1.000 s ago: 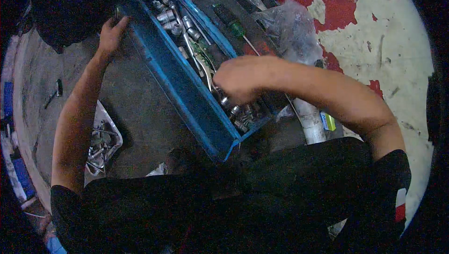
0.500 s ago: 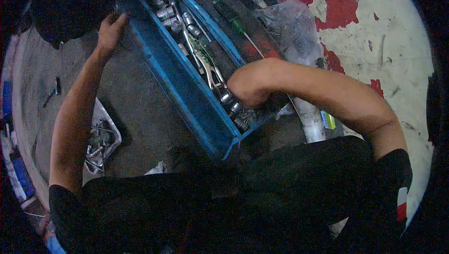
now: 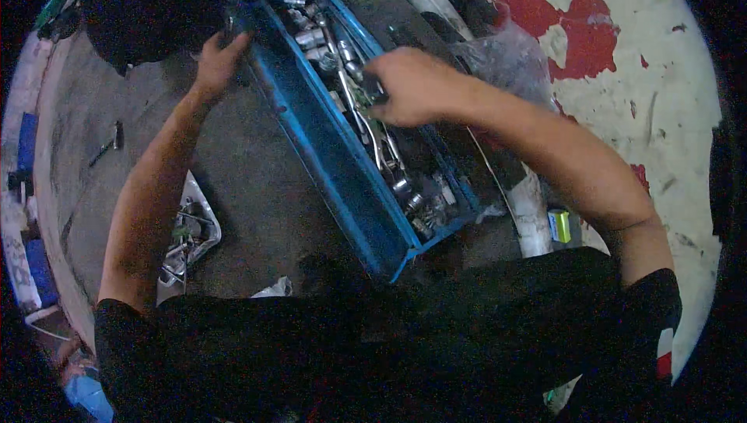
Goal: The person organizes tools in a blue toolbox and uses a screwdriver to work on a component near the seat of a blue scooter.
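A long blue metal toolbox lies open at a slant in front of me. Several chrome sockets and long-handled locking pliers fill its inner trough. Over the trough's right side is my right hand, its fingers closed round a short, dark-ended cylinder that looks like a socket. My left hand is at the toolbox's far left corner, fingers curled against a dark object too dim to name. More small sockets lie loose at the near end.
A metal tray of small parts sits by my left forearm. Farther left lies a small hammer-like tool. Right of the toolbox are a whitish pipe, a clear plastic bag and a yellow-green box.
My right hand has risen from the near end of the trough to its middle, now with the cylinder in its fingers. The view has shifted, so the toolbox appears farther right and lower.
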Demonstrator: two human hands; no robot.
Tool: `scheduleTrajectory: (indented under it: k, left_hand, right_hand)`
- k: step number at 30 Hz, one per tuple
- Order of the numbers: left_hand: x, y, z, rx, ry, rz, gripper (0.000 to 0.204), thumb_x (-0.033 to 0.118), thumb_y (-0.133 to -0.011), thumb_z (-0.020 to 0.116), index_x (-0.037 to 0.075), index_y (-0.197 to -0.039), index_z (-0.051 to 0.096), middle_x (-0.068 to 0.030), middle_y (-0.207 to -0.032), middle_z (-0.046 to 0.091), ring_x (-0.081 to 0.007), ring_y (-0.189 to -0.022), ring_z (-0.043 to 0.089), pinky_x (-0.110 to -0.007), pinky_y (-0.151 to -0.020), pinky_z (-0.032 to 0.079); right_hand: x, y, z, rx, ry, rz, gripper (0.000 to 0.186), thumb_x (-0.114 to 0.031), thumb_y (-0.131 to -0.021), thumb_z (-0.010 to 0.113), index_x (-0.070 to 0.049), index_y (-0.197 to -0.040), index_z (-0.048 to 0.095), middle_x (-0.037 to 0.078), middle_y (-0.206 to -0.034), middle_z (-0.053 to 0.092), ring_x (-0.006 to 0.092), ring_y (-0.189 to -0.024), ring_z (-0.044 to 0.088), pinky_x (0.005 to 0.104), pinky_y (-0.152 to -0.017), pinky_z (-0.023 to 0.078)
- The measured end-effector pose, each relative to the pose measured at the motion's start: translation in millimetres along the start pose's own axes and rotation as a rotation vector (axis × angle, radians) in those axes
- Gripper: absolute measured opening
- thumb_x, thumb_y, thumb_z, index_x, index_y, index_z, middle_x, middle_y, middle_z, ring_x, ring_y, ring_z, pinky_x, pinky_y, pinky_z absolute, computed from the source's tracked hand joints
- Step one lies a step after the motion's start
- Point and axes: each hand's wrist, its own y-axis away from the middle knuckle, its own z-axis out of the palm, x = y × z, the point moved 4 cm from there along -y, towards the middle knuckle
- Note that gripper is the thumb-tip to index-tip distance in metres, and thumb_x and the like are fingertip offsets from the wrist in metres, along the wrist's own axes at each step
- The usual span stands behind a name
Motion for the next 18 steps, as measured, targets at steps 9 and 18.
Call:
scheduleTrajectory:
  k: [9,18]
  left_hand:
    - [4.0,-1.8,-4.9,0.069,-0.122,0.098,0.041,0.033,-0.080,0.063,-0.002,-0.100,0.060,-0.0095,-0.094,0.064,-0.0179,-0.085,0.058,-0.032,-0.078,0.045]
    - [12.2,8.2,-0.4,0.046,-0.116,0.090,0.049,0.038,-0.075,0.065,-0.002,-0.104,0.058,-0.0110,-0.092,0.063,-0.0182,-0.083,0.058,-0.031,-0.077,0.046]
  right_hand:
    - [-32.5,6.3,13.6,-0.114,0.025,0.226,0.053,-0.033,-0.063,0.073,0.004,-0.096,0.054,0.025,-0.085,0.061,0.0395,-0.082,0.060,0.0459,-0.075,0.049]
    - [-19.0,-2.5,18.8,-0.085,0.017,0.230,0.066,-0.032,-0.064,0.073,0.003,-0.114,0.047,0.025,-0.084,0.061,0.0402,-0.081,0.060,0.0469,-0.074,0.049]
